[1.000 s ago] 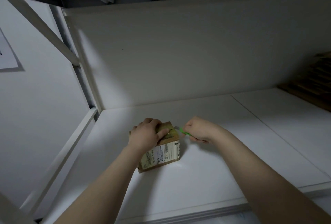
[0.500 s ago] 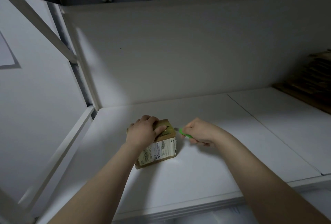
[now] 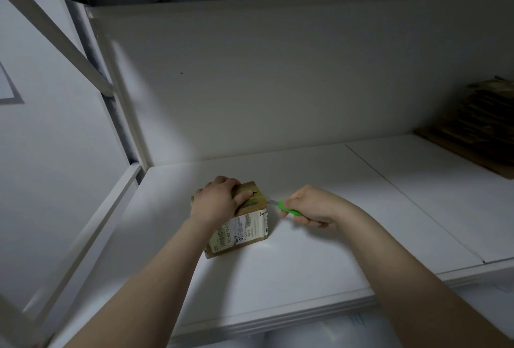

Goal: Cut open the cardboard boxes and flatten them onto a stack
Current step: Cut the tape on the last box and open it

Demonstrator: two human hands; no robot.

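Note:
A small brown cardboard box [image 3: 244, 232] with white shipping labels stands on the white shelf [image 3: 306, 250]. My left hand [image 3: 218, 200] grips its top, thumb along the upper face. My right hand [image 3: 313, 205] grips a green-handled cutter [image 3: 288, 209] just right of the box. The blade tip meets the box's upper right edge. A stack of flattened cardboard [image 3: 478, 128] lies at the far right of the shelf.
A white back panel [image 3: 278, 78] closes the shelf behind the box. A slanted white frame bar [image 3: 55, 41] and an upright post stand at the left. The shelf's front edge [image 3: 278, 317] runs below my forearms, and a seam crosses the shelf at the right.
My right hand has drawn slightly away to the right, showing more of the green cutter. My left hand stays on the box's top.

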